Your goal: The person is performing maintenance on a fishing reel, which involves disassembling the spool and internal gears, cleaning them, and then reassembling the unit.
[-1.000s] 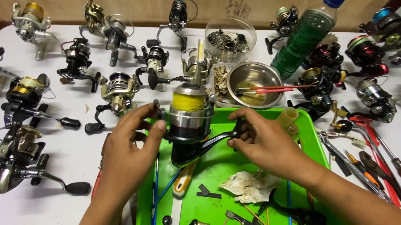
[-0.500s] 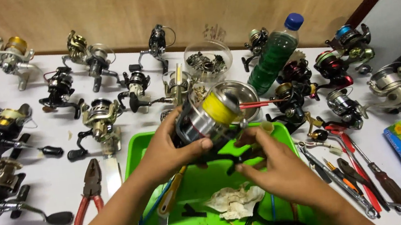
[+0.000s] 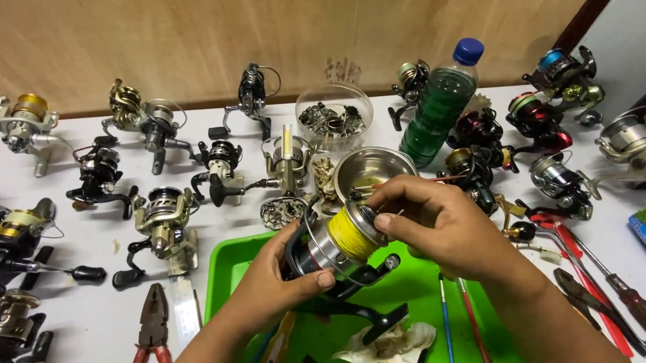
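Centrally, a fishing reel [image 3: 339, 248] with a yellow-line spool is held above the green tray [image 3: 224, 278]. Its body is clasped by the left hand [image 3: 269, 281], while the spool's front is pinched by the right hand [image 3: 437, 221]. Behind, a steel bowl [image 3: 370, 169] stands on the table [image 3: 105, 328]; pliers [image 3: 147, 343] lie left.

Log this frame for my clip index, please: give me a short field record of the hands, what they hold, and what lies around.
left hand: grips the body of the fishing reel from below
right hand: on the yellow-line spool at the reel's front end, fingers pressing it
under the hands: green tray with a crumpled cloth
left of tray: red-handled pliers
behind: metal bowl, green bottle with blue cap
table: white table with many other reels
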